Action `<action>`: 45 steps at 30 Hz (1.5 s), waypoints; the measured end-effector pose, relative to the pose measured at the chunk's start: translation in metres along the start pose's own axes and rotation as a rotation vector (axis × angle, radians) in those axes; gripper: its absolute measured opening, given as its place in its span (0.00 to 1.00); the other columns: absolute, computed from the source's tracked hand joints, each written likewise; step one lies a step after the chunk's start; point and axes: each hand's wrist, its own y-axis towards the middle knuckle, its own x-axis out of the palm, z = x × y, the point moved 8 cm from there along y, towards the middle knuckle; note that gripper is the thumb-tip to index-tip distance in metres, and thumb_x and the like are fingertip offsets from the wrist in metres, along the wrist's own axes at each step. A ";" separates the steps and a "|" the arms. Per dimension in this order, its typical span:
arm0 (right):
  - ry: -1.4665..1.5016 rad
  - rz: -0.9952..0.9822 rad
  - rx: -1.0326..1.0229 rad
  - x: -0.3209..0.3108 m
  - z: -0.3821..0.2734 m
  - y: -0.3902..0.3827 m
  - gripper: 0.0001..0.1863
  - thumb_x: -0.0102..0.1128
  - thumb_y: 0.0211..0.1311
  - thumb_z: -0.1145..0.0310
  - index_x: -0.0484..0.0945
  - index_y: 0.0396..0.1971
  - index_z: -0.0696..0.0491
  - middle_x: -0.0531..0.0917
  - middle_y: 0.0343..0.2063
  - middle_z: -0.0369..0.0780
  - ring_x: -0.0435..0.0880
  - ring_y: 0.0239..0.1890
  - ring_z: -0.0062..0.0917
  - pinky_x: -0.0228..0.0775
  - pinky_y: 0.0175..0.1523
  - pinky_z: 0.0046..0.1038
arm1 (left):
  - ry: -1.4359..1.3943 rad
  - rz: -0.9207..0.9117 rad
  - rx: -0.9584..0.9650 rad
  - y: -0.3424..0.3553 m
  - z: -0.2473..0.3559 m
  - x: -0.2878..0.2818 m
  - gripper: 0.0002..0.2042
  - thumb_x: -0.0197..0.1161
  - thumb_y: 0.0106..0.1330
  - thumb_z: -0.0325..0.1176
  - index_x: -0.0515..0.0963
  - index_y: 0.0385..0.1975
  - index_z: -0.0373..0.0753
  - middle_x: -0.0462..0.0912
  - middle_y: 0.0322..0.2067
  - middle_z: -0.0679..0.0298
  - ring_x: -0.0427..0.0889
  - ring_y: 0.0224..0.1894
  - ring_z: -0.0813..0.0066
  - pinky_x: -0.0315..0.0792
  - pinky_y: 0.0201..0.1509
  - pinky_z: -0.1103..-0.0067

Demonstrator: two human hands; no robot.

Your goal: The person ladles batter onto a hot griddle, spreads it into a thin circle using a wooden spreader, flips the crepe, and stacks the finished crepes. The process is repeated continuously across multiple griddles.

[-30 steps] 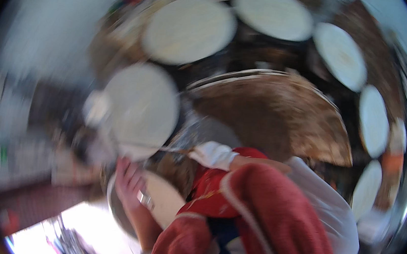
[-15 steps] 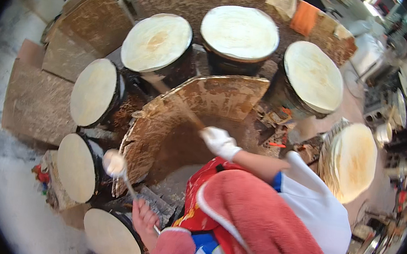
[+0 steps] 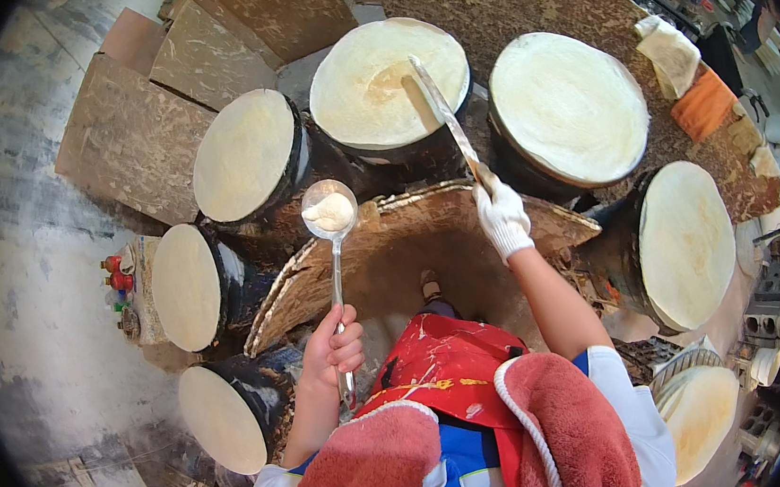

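My left hand point(image 3: 334, 344), bare, is wrapped round the handle of a metal ladle point(image 3: 339, 257), whose bowl holds pale dough point(image 3: 330, 211). In a white glove, my right hand point(image 3: 504, 216) grips a long flat spatula point(image 3: 444, 111). Its blade reaches over a round griddle point(image 3: 328, 109) at the back, covered by a thin pale crepe point(image 3: 372, 51) with a browned patch near the blade tip. Whether the blade touches the crepe I cannot tell. To its right, another griddle bears a whiter crepe point(image 3: 571, 101); more crepes point(image 3: 247, 154) cover the griddles along the left.
A curved brown board point(image 3: 391, 229) stands between me and the griddles. At the right lies a stack of finished crepes point(image 3: 699, 423). Brown panels point(image 3: 126, 135) lean at the left; cloths point(image 3: 704, 103) hang over the back barrier. A red-capped valve point(image 3: 120, 277) sits at far left.
The view has shifted, so the griddles appear farther right. My right hand has swung the spatula up over the back griddle, and the ladle is now held more upright.
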 end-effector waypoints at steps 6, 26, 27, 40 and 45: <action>-0.379 -0.124 -0.143 0.044 -0.029 0.083 0.21 0.50 0.67 0.59 0.69 0.60 0.41 0.81 0.34 0.54 0.81 0.37 0.49 0.73 0.42 0.46 | 0.074 0.090 0.008 0.032 0.071 0.016 0.14 0.38 0.78 0.44 0.64 0.33 0.44 0.55 0.11 0.75 0.53 0.07 0.86 0.56 0.09 0.83; 0.037 -0.050 -0.113 0.017 -0.051 0.003 0.19 0.58 0.63 0.63 0.76 0.54 0.45 0.83 0.34 0.52 0.83 0.38 0.45 0.75 0.43 0.37 | 0.136 0.049 -0.122 0.102 0.165 0.049 0.14 0.38 0.78 0.44 0.64 0.33 0.43 0.55 0.12 0.75 0.53 0.08 0.86 0.56 0.10 0.83; 0.072 -0.003 -0.057 0.015 -0.048 0.010 0.19 0.58 0.62 0.63 0.77 0.54 0.47 0.83 0.33 0.51 0.84 0.37 0.45 0.75 0.43 0.37 | 0.104 0.024 -0.159 0.106 0.164 0.052 0.14 0.39 0.78 0.44 0.64 0.33 0.44 0.55 0.12 0.75 0.53 0.08 0.86 0.55 0.10 0.83; -0.177 0.816 0.443 -0.150 0.083 -0.083 0.13 0.54 0.63 0.61 0.78 0.39 0.53 0.80 0.34 0.52 0.79 0.40 0.49 0.72 0.46 0.44 | 0.490 -0.422 -0.175 0.085 0.184 0.163 0.16 0.34 0.78 0.47 0.54 0.31 0.44 0.54 0.11 0.72 0.48 0.05 0.85 0.49 0.05 0.83; -0.387 0.724 0.714 -0.234 0.141 -0.119 0.28 0.62 0.59 0.53 0.69 0.56 0.50 0.75 0.49 0.51 0.78 0.49 0.46 0.71 0.53 0.42 | 0.563 -0.210 -0.431 0.100 0.129 0.162 0.15 0.34 0.79 0.46 0.55 0.32 0.43 0.51 0.12 0.74 0.47 0.07 0.86 0.46 0.07 0.85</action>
